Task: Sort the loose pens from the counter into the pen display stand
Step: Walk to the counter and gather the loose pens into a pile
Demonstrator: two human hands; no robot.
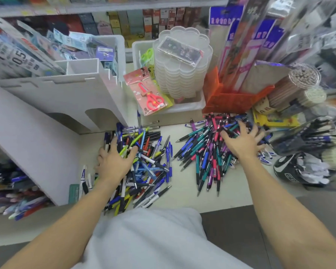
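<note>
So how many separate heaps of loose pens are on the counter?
2: a left heap under the left hand, and a right heap under the right hand.

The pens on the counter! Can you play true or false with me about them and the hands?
1. The pens lie in two piles. True: a left pile and a right pile.
2. The right hand is in the air. False: it rests spread on the right pile.
3. The left hand lies on the left pile. True.
4. The red scissors lie loose among the pens. False: they are packaged, behind the piles.
</note>
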